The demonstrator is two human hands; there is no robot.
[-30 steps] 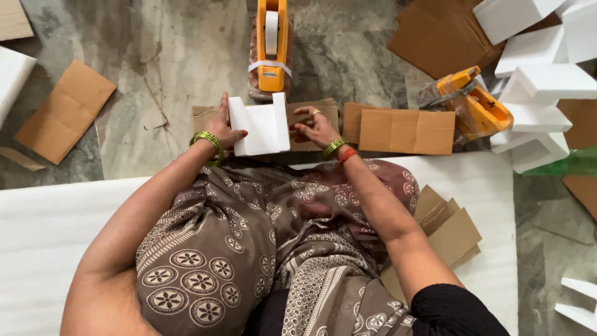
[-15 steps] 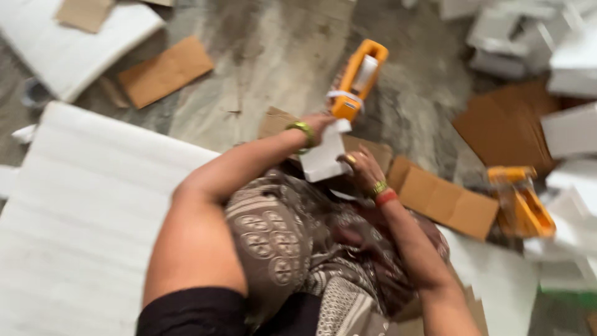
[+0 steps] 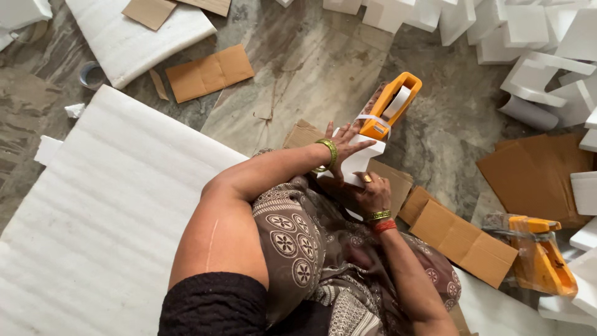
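1. The person sits on the floor, seen from above, with a patterned brown cloth (image 3: 311, 249) over the lap.
2. The left hand (image 3: 348, 144) lies flat with fingers spread on top of a white foam block (image 3: 359, 163), pressing on it; a green bangle (image 3: 328, 155) circles that wrist.
3. The right hand (image 3: 372, 191) cups the near lower edge of the same block, fingers curled against it, so both hands are close together on the 1 block (the left above, the right below).
4. Gold and red bangles (image 3: 379, 221) sit on the right wrist.
5. An orange tape dispenser (image 3: 388, 106) touches the far end of the block, tilted up and away from the person, with a strip of tape across its mouth; neither hand grips it.
6. The block rests over the knees, above a flat brown cardboard piece (image 3: 392, 180) on the stone floor (image 3: 298, 68).
7. A second orange tape dispenser (image 3: 538, 255) lies on the floor to the person's right, well apart from the hands.
8. A folded cardboard sheet (image 3: 463, 239) lies between that dispenser and the right forearm.
9. A large white foam sheet (image 3: 99, 211) spreads beside the left arm.
10. A heap of white foam pieces (image 3: 535, 43) fills the far right corner.
11. Another cardboard piece (image 3: 208, 71) lies on the floor far to the left.
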